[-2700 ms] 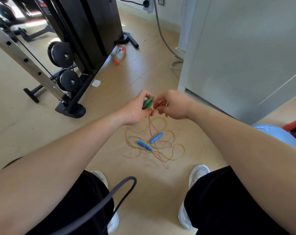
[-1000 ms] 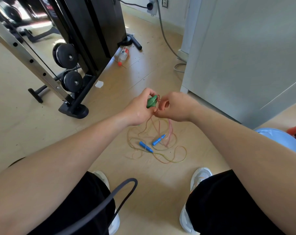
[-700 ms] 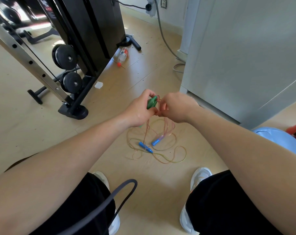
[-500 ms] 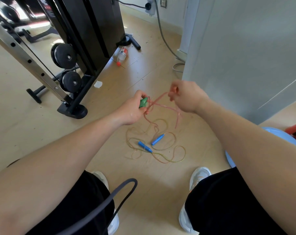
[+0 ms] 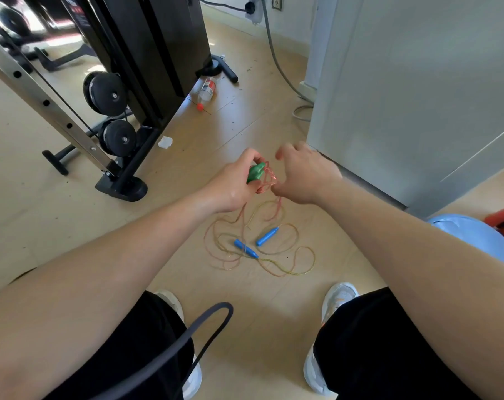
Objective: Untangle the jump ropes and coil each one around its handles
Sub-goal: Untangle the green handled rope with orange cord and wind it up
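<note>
As the right hand (image 5: 305,174) swings back in from its outward pull half a second ago, it sits just beside the left hand (image 5: 233,184), fingers loosely spread, thumb at the pink rope (image 5: 269,176); can't tell if it pinches the strand. Left fingers curl tight round the green handles (image 5: 256,172), several turns on, tail hanging to the floor (image 5: 71,226), so the first coil looks partway done. Second rope (image 5: 301,273) lies loose there, blue handles (image 5: 266,236) untouched. White cabinet (image 5: 418,96) right, black weight machine (image 5: 146,53) left, bottle (image 5: 206,92) lying beside it.
</note>
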Demonstrator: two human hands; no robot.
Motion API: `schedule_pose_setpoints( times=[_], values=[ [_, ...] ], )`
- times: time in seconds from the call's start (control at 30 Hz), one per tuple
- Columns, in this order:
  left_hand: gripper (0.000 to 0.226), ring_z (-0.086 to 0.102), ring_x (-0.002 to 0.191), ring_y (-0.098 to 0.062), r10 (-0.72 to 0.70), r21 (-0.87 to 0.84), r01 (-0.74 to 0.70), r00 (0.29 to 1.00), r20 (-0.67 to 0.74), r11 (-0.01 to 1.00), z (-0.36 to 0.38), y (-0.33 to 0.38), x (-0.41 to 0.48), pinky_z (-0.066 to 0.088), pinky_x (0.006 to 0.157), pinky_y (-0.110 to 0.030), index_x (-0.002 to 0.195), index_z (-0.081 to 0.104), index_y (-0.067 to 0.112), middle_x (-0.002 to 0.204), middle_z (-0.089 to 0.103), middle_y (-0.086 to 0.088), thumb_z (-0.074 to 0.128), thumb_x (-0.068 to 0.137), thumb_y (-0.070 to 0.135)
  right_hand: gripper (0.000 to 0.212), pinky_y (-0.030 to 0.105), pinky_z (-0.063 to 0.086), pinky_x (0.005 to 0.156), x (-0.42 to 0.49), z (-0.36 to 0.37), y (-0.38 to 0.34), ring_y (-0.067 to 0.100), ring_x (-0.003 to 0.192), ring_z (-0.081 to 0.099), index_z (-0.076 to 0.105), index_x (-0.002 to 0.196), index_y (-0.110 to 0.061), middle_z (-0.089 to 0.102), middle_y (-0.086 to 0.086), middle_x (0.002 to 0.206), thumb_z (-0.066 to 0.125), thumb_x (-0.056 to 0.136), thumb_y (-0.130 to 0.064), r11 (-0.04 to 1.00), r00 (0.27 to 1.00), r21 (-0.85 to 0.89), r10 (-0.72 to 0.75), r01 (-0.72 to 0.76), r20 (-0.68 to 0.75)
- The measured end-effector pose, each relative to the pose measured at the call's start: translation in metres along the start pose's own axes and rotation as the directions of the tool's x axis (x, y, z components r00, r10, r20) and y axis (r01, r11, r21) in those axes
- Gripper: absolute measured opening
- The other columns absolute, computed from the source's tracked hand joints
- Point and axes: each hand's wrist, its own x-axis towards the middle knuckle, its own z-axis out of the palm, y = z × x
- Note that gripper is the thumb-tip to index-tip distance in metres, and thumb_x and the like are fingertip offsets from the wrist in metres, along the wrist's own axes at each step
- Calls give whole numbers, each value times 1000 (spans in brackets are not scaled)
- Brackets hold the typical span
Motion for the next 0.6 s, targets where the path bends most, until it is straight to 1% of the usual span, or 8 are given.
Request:
schedule_pose_setpoints(
  times=[0.1, 0.2, 0.3, 0.4, 0.47, 0.53, 0.57, 0.6],
  values=[
    [28, 69, 92, -15, 21, -42, -21, 1000, 12, 999, 3, 1, -1, 55, 87, -47, 118, 44, 23, 90, 70, 10, 57, 95, 12, 38, 33, 42, 61, -2, 4, -8, 25, 85, 57, 48, 116, -21, 60, 2, 103, 63, 84, -35, 999, 999, -3, -49, 49, 16],
    [26, 70, 89, -12, 14, -108, -12, 1000, 14, 994, 3, 0, -2, 54, 89, -47, 115, 45, 24, 86, 73, 7, 58, 96, 14, 32, 35, 48, 62, -2, 4, -4, 27, 83, 60, 50, 108, -21, 63, 1, 94, 63, 83, -36, 997, 999, 72, -34, 34, -1],
    [25, 70, 90, -13, 19, -122, -17, 1000, 14, 992, 3, 1, -3, 53, 91, -44, 116, 45, 24, 85, 73, 7, 57, 97, 15, 29, 37, 53, 70, 0, 3, 0, 25, 91, 60, 54, 106, -25, 68, -2, 93, 67, 84, -37, 989, 999, 141, -40, 38, 12],
    [28, 67, 97, -21, -22, -46, 22, 1000, -3, 999, 3, -1, -1, 52, 91, -43, 120, 44, 23, 95, 72, 4, 56, 96, 14, 29, 39, 55, 76, 3, 2, 1, 27, 96, 62, 61, 114, -25, 70, 0, 97, 69, 88, -34, 991, 999, 123, -51, 52, -9],
    [28, 66, 98, -24, -76, -8, 76, 997, -24, 997, 1, -6, 1, 53, 83, -39, 121, 43, 23, 100, 71, 0, 55, 97, 15, 23, 39, 55, 78, 5, -1, 4, 29, 97, 64, 64, 113, -26, 70, 2, 101, 67, 90, -30, 991, 998, 125, -44, 49, -37],
    [26, 66, 95, -21, -131, -5, 131, 991, -11, 991, -4, -12, 3, 52, 72, -32, 121, 43, 20, 95, 72, 1, 52, 99, 12, 17, 38, 56, 77, 7, -7, 11, 30, 94, 65, 68, 107, -30, 70, 3, 104, 61, 92, -24, 990, 996, 142, -5, 18, -92],
    [25, 66, 94, -19, -155, -12, 155, 988, -2, 988, -7, -16, 3, 52, 73, -32, 122, 43, 20, 92, 73, 2, 51, 99, 11, 19, 39, 56, 78, 8, -11, 16, 30, 93, 64, 68, 104, -31, 70, 3, 104, 57, 93, -21, 987, 992, 158, 26, -6, -122],
    [25, 67, 95, -18, -178, -28, 178, 984, -1, 984, -10, -19, 3, 54, 81, -36, 121, 43, 20, 91, 74, 2, 50, 100, 11, 21, 40, 57, 79, 8, -16, 20, 31, 94, 64, 69, 102, -31, 70, 3, 105, 54, 93, -20, 983, 988, 179, 59, -33, -142]
  ],
)
